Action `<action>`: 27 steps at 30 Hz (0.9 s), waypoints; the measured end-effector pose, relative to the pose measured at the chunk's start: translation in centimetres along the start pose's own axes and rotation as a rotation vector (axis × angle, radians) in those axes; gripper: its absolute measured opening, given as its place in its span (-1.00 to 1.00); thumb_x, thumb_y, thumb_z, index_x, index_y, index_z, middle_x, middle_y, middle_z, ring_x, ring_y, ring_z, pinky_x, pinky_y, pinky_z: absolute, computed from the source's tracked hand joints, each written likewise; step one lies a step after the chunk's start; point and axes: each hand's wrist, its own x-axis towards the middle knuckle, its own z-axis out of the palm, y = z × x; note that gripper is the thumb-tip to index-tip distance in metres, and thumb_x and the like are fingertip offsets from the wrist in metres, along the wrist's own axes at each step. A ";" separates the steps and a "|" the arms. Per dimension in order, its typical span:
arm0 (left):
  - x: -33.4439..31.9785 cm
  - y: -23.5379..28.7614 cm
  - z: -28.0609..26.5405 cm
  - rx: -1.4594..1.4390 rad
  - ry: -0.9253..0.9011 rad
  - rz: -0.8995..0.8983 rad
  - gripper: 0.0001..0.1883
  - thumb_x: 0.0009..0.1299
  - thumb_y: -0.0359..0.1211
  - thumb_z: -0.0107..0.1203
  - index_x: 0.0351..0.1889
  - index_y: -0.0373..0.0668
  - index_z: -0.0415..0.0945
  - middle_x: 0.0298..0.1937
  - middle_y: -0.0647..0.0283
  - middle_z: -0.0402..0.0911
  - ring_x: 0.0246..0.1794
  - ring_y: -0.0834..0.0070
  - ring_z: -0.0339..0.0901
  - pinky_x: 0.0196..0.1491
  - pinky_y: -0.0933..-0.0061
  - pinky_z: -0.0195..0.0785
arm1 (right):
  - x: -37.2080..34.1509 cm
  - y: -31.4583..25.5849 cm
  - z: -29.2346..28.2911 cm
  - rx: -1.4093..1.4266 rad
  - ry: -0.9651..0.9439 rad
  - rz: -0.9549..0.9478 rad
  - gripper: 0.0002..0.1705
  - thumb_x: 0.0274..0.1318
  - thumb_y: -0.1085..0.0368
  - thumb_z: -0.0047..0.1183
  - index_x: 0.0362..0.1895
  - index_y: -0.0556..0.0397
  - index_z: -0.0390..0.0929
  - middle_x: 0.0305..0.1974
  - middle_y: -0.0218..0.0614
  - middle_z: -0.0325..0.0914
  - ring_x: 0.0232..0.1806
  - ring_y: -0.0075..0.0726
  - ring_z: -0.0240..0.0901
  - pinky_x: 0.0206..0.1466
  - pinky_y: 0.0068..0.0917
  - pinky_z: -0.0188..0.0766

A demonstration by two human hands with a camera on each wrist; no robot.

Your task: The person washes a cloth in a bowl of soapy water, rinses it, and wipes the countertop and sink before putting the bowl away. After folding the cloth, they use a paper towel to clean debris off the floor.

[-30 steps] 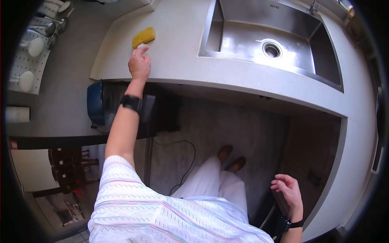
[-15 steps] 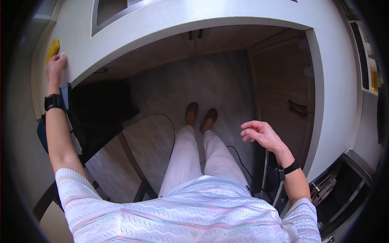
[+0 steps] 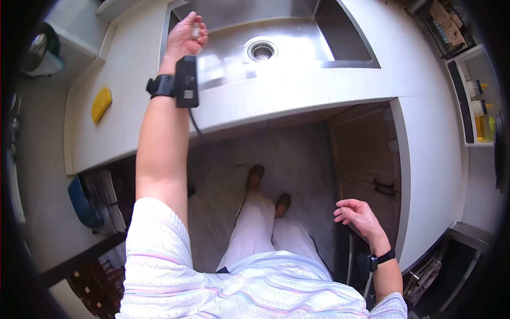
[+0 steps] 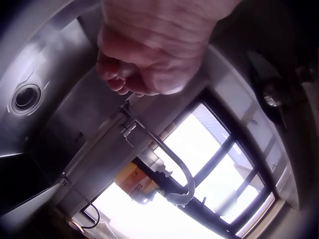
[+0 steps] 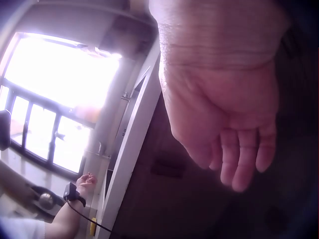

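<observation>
Over the left edge of the steel sink [image 3: 228, 33], my left hand [image 3: 186, 38] has its fingers curled round a small white thing [image 3: 196, 31], mostly covered. In the left wrist view that hand [image 4: 149, 50] shows bent fingers near the sink, with the drain [image 4: 26, 98] to one side. A yellow sponge-like pad [image 3: 101, 105] lies on the counter, left of the sink and apart from the hand. My right hand [image 3: 360, 218] hangs in the air below counter level, fingers loosely bent; the right wrist view shows its palm [image 5: 224, 104] holding nothing.
The pale counter [image 3: 353, 84] runs round the front and right side, with dark-handled cabinet doors [image 3: 366, 154] beneath. A blue container [image 3: 85, 202] stands below the left counter. Curved taps [image 4: 169, 154] rise behind the sink near a window. An open shelf with bottles [image 3: 478, 98] is at right.
From beside the yellow pad, my left hand has moved right to the sink, still holding the white thing. The pad stays on the counter. My right hand remains low and empty; the head view has shifted.
</observation>
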 end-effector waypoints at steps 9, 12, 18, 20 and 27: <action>8.3 -2.3 10.0 0.214 0.142 -0.089 -0.71 0.32 -0.18 -0.18 -0.61 -0.06 0.21 -0.70 0.37 0.19 -0.78 0.61 0.02 -0.68 0.52 -0.05 | 1.7 -3.4 0.8 0.230 0.100 -0.010 -0.74 0.10 0.31 -0.07 -0.12 0.14 0.43 -0.35 -0.29 0.54 -0.37 -0.44 0.50 -0.35 -0.61 0.36; 10.8 -5.7 13.6 0.322 0.160 -0.123 -0.75 0.28 -0.22 -0.16 -0.62 -0.08 0.22 -0.73 0.36 0.18 -0.79 0.58 0.04 -0.68 0.47 -0.05 | 1.4 -3.0 -2.1 0.306 0.134 0.002 -0.75 0.10 0.33 -0.07 -0.12 0.14 0.43 -0.36 -0.30 0.54 -0.38 -0.46 0.50 -0.36 -0.61 0.36; 15.1 -8.0 9.9 0.434 0.046 -0.098 -0.73 0.29 -0.20 -0.06 -0.63 -0.04 0.27 -0.74 0.39 0.19 -0.76 0.57 0.16 -0.64 0.47 0.09 | 1.4 -2.8 -2.4 0.316 0.185 0.025 -0.74 0.11 0.29 -0.08 -0.13 0.16 0.42 -0.43 -0.35 0.51 -0.43 -0.55 0.46 -0.42 -0.66 0.33; 15.5 -8.4 9.7 0.491 0.091 -0.145 -0.69 0.30 -0.12 0.00 -0.63 0.00 0.28 -0.72 0.41 0.22 -0.76 0.58 0.17 -0.62 0.51 0.13 | 1.3 -2.4 -2.9 0.296 0.191 -0.026 -0.72 0.11 0.27 -0.09 -0.12 0.16 0.42 -0.44 -0.38 0.51 -0.44 -0.58 0.44 -0.44 -0.67 0.31; 14.7 -7.5 11.5 0.522 -0.214 -0.355 -0.79 0.32 -0.33 -0.01 -0.12 -0.14 0.35 -0.26 0.29 0.49 -0.44 0.57 0.43 -0.49 0.63 0.29 | 0.6 0.7 -3.1 0.416 0.259 0.119 -0.71 0.09 0.28 -0.08 -0.12 0.17 0.42 -0.40 -0.37 0.50 -0.42 -0.57 0.46 -0.41 -0.69 0.31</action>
